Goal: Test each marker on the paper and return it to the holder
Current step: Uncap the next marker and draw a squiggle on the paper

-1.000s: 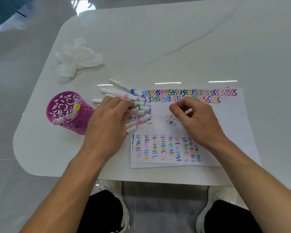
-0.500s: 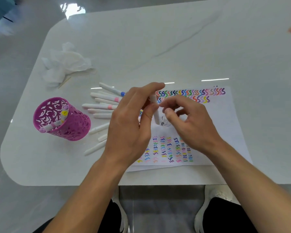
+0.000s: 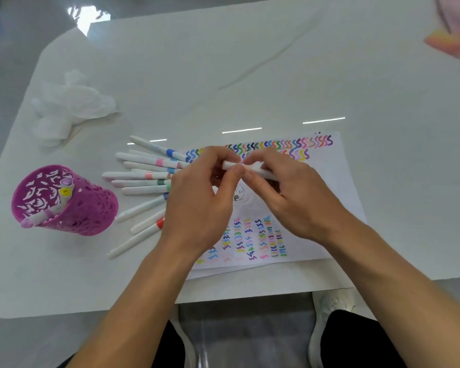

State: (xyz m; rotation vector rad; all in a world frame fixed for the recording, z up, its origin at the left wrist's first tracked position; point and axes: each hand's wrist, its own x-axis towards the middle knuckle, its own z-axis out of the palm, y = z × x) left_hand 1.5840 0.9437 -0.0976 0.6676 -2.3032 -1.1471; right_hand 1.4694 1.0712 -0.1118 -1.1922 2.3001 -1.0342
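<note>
Both hands hold one white marker [image 3: 263, 173] level above the paper [image 3: 337, 187]. My left hand [image 3: 202, 197] pinches its left end, the cap side, between thumb and fingers. My right hand [image 3: 290, 192] grips the barrel right beside it. The white paper is covered with rows of coloured squiggles. Several white markers [image 3: 144, 179] lie fanned out on the table to the left of the paper. A magenta cut-out holder [image 3: 91, 208] stands at the left with two markers [image 3: 53, 208] leaning inside.
Crumpled white tissue [image 3: 69, 107] lies at the back left of the white table [image 3: 250, 62]. A pink and orange object [image 3: 446, 41] shows at the far right corner. The table's front edge is close below the paper; my knees and shoes are beneath it.
My left hand lifted a marker out of the pile and brought it over the paper. My right hand came to it, and both now hold it level, end to end.
</note>
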